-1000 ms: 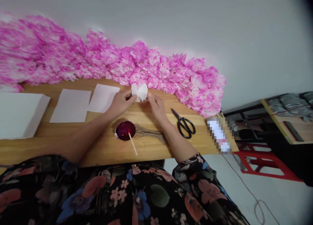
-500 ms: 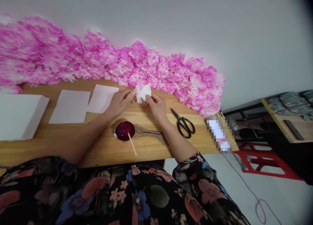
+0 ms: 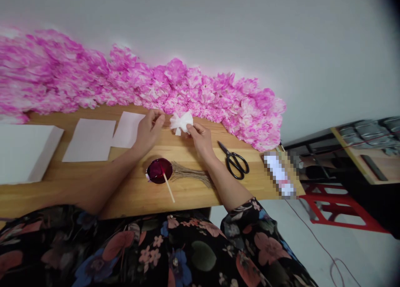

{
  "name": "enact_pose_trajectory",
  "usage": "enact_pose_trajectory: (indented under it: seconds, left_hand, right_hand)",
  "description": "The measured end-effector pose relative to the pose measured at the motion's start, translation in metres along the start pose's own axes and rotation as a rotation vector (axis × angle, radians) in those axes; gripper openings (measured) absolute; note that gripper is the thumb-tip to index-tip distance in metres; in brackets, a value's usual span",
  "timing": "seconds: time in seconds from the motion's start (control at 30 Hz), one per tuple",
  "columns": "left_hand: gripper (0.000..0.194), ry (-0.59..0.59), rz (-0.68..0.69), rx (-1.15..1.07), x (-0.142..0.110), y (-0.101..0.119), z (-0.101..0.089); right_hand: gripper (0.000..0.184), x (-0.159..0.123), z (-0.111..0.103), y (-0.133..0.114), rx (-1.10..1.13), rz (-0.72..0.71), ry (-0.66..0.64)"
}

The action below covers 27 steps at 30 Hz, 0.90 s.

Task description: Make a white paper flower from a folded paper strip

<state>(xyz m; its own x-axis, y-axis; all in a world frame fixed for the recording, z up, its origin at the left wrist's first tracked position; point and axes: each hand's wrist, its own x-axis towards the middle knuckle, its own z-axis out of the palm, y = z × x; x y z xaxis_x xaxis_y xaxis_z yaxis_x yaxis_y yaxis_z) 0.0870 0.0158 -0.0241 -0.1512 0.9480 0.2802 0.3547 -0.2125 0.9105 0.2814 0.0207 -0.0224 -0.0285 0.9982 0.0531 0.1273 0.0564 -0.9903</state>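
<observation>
My right hand (image 3: 201, 140) pinches a white tissue-paper flower (image 3: 181, 121) between thumb and fingers, its ruffled layers partly fanned out. To the left of the flower, my left hand (image 3: 150, 128) is apart from it, with loosely bent fingers and nothing visible in them. Below the hands, a small bowl of dark red liquid (image 3: 156, 171) has a pale wooden stick (image 3: 169, 188) leaning out over its rim. A bundle of thin brown stems (image 3: 192, 173) lies beside the bowl, its right end partly behind my right forearm.
Black-handled scissors (image 3: 233, 160) lie to the right. White paper sheets (image 3: 90, 139) and a thick white stack (image 3: 25, 153) are on the left of the wooden table (image 3: 125, 201). Pink-and-white paper flowers (image 3: 175, 85) line the back. A red stool (image 3: 337, 210) stands on the floor.
My left hand has let go of the white paper flower and drawn back slightly to the left. The flower stays in my right hand.
</observation>
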Motion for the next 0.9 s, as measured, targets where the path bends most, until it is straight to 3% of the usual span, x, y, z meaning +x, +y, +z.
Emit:
enact_pose_trajectory:
  seconds: [0.2,0.43,0.67,0.73,0.83,0.9]
  left_hand:
    - [0.029,-0.083,0.006,-0.032,-0.005,0.007,0.005]
    - [0.015,0.032,-0.049,0.042,-0.003,0.008,0.007]
    - [0.011,0.004,-0.027,0.104,-0.004,0.008,0.005]
    - [0.010,0.000,0.022,0.149,-0.002,0.009,0.003]
    - [0.010,0.082,0.209,0.272,-0.001,0.013,-0.003]
    - [0.014,0.060,0.303,0.341,-0.002,0.016,-0.005]
  right_hand:
    - [0.030,-0.004,0.003,-0.002,-0.081,-0.091,-0.101]
    - [0.032,-0.006,0.002,-0.007,-0.081,-0.147,-0.186]
    - [0.031,-0.002,0.003,0.000,-0.059,-0.089,-0.158]
    - [0.028,-0.001,0.003,0.002,-0.039,-0.066,-0.139]
    - [0.025,-0.001,0.003,0.002,-0.011,-0.024,-0.121]
    - [0.025,-0.001,0.003,0.001,0.026,0.001,-0.120]
